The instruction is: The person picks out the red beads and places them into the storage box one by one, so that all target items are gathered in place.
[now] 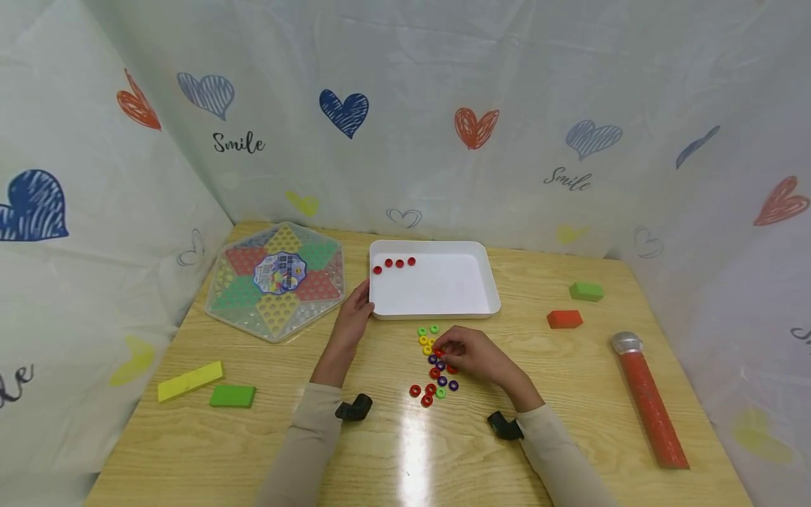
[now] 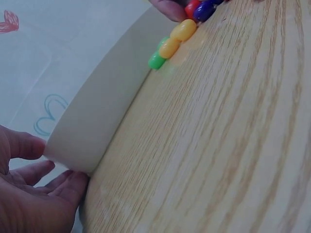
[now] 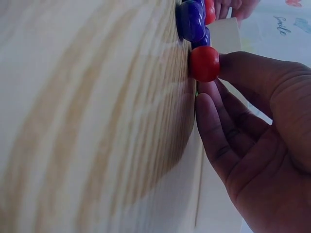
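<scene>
The person's right hand is down among a scatter of small glossy plastic rings in red, yellow, green and purple, lying on the pale wooden table just in front of the shallow white plastic tray. In the right wrist view, the fingertips press against one small red plastic ring that sits on the table beside purple ones; it looks touched rather than lifted, and I cannot tell whether the thumb has closed on it. The left hand rests with relaxed fingers against the tray's near left corner, steadying it. Four red rings already lie in a row inside the tray, at its far left. These rings look light, hard and smooth, so I judge they would skid or roll away if nudged sideways; a pinch across the outer rim between thumb and forefinger seems the surest hold. Off to the sides lie a hexagonal checkers board, a yellow flat block, green blocks and a red cylinder with a silver cap.
</scene>
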A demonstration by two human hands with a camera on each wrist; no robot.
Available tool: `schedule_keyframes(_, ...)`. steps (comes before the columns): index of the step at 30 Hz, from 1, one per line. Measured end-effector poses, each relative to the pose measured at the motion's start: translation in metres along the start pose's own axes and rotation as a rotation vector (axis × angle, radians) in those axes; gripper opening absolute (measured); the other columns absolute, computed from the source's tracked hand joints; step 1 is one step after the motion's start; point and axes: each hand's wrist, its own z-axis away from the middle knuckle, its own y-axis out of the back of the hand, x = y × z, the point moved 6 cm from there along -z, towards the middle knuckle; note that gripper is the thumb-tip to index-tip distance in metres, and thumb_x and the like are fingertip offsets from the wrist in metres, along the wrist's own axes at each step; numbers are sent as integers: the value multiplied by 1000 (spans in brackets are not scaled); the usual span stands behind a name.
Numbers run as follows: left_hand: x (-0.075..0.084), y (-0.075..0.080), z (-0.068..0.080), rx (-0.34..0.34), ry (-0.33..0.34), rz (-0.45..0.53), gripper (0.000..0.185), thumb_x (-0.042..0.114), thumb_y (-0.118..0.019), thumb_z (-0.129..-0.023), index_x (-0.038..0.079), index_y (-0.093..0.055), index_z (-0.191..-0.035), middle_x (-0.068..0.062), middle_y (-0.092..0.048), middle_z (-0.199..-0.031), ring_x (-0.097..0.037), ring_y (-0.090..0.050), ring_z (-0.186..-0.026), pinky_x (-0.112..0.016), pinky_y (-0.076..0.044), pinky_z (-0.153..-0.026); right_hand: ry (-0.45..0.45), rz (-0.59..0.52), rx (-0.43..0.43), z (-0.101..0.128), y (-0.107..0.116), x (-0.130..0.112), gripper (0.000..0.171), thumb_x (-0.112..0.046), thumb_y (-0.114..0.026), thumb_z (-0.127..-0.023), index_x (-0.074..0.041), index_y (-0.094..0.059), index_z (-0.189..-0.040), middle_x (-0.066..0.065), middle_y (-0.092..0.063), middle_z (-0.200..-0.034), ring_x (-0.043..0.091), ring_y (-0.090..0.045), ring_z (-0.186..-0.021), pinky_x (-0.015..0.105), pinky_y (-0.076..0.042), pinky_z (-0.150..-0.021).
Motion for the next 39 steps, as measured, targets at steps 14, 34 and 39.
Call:
schedule_keyframes(14,1,1,-2,2,-9,9,54,1,-39,-100,8,-27,-152,-14,-29,-156,-27,-28,-143,-40,-28,-116,69,71,36,-12,21,-10,20,-7,-71,-86,-13,-68,-105,-5,-64,-94,7,-60,-83,23,-54,-73)
schedule_keyframes(34,-2,2,0,4,-22,16,54,0,-39,-99,6,-28,-152,-16,-29,-155,-29,-28,-143,-42,-27,-116,-16,-27,135,-71,84,-5,19,-18,-68,-90,-14,-67,-109,0,-65,-108,16,-62,-96,32,-56,-84)
schedule_keyframes(39,0,1,2,-4,-35,11,54,1,-40,-100,6,-27,-152,-16,-30,-155,-29,-29,-143,-43,-28,-116,-40,-32,123,-96,96,0,22,-17,-68,-91,-9,-67,-111,3,-65,-109,18,-62,-97,35,-55,-86)
